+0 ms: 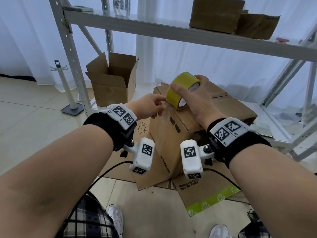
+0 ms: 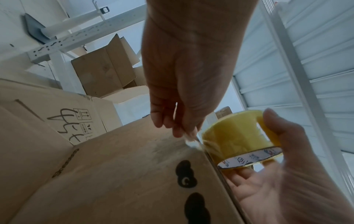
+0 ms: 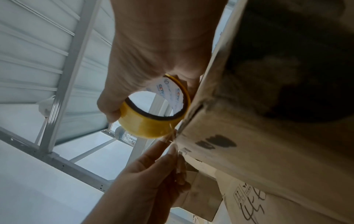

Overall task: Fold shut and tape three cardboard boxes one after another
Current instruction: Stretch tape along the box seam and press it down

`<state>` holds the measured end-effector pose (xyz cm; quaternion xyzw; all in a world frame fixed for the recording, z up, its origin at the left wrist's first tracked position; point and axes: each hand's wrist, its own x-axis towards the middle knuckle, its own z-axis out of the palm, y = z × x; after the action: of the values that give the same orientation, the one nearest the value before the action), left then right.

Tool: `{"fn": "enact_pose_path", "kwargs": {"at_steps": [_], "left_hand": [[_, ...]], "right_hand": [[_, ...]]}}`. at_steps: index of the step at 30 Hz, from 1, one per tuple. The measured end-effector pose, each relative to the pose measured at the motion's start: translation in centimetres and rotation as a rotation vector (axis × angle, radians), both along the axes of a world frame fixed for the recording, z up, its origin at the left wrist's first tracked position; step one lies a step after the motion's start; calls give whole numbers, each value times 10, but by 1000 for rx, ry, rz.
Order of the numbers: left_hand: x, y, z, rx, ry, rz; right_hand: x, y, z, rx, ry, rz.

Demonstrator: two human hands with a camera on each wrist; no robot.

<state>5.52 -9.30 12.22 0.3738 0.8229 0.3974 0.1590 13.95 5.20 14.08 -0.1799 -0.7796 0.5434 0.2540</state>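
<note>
A closed brown cardboard box stands on the floor in front of me. My right hand grips a yellow tape roll at the box's near top edge, thumb on the near side and fingers over the far rim. My left hand pinches the clear loose tape end just left of the roll, against the box's upper side. In the right wrist view the roll touches the box corner, with the left hand's fingers below it. The box top's seam is mostly hidden behind my hands.
An open cardboard box with raised flaps stands at the back left by a white shelf post. Two more boxes sit on the upper shelf. Flattened cardboard lies under the box. A white stand is at the left.
</note>
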Motion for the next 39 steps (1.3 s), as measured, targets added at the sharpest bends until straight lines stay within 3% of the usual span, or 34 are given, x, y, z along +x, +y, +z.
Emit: {"fn": "enact_pose_path", "kwargs": {"at_steps": [6, 12, 16, 25, 29, 39], "left_hand": [[-4, 6, 6, -9, 86, -20], [-8, 0, -12, 109, 29, 41], [-6, -8, -29, 327, -92, 110], [-6, -6, -37, 391, -395, 127], [-3, -9, -38, 385, -396, 135], [0, -10, -57, 368, -333, 132]], "right_hand": [[-9, 6, 6, 199, 132, -1], [-20, 8, -7, 138, 141, -9], [-20, 7, -10, 148, 106, -36], [-17, -3, -8, 174, -57, 52], [-18, -15, -1, 274, -56, 124], [-9, -32, -12, 301, 93, 0]]}}
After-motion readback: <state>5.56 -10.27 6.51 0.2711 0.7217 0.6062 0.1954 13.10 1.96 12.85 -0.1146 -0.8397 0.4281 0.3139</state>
